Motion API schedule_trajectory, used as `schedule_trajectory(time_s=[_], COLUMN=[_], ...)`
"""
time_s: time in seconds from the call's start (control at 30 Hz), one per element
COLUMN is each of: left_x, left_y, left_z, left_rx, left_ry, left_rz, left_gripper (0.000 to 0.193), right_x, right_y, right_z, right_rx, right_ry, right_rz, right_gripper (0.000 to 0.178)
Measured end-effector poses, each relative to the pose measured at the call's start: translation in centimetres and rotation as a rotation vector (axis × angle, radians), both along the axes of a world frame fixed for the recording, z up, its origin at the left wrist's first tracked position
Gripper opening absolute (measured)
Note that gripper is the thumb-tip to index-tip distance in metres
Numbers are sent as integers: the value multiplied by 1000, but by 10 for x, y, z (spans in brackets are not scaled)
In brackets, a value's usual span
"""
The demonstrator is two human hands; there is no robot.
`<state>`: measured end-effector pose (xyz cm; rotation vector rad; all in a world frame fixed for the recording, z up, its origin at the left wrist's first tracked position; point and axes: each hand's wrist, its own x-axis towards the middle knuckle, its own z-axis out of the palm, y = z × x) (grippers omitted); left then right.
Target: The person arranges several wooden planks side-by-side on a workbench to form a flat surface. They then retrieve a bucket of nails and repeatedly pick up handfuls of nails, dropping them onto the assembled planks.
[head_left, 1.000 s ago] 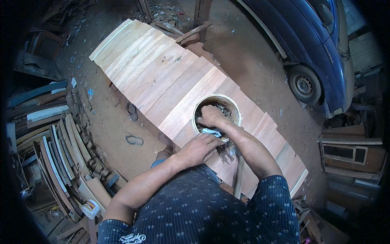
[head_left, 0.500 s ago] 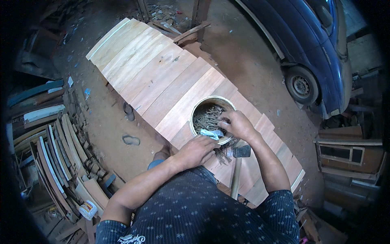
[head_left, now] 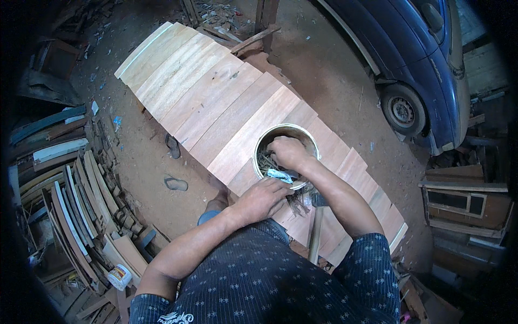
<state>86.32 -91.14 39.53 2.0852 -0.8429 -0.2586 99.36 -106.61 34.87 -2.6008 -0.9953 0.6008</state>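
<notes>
A round bucket (head_left: 315, 141) with a pale rim holds a heap of nails (head_left: 265, 161). My right hand (head_left: 290, 153) reaches down into it, its fingertips hidden among the nails. At the near rim, my left hand (head_left: 261, 201) has its fingers bent and pressed together; whatever may be in them is hidden. Beside these fingers, a crumpled blue-and-white wrapper (head_left: 279, 175) lies inside the near edge of the bucket. More loose nails (head_left: 298, 205) are spread on the boards just below it. A hammer (head_left: 315, 232) lies under my right forearm, its handle toward me and its head partly covered.
The bucket stands on a long row of overlapping wooden boards (head_left: 216, 92). Stacked curved timber (head_left: 81, 205) and a white tub (head_left: 119, 277) are at the left. Sandals (head_left: 176, 183) lie on the dirt floor. A blue car (head_left: 399, 54) stands at the far right, above wooden frames (head_left: 456, 202).
My right hand has moved left and deeper into the bucket, from its right rim to over the nails. My left hand stays almost in place at the near rim.
</notes>
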Motion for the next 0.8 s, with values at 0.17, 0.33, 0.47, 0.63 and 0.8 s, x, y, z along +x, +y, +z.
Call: schedule_trajectory(time_s=[0.17,0.33,0.47,0.63,0.8], left_x=[-1,-2,-2,-2,-1], left_y=[1,0,1,2,1], left_z=[0,-2,-1,-4,-4], left_rx=[-19,-29,-12,0,-8], left_ry=[14,5,9,4,-9], left_rz=[8,9,7,2,-5], left_gripper=[30,30,30,30,31], right_x=[5,14,17,6,-13], right_y=[12,7,-13,-37,-66], right_z=[-15,-19,10,62,78], right_rx=[-165,-262,-82,-4,-123], right_ry=[14,-18,-36,2,46], right_rz=[97,287,246,75,-36], right_gripper=[19,22,23,15,17])
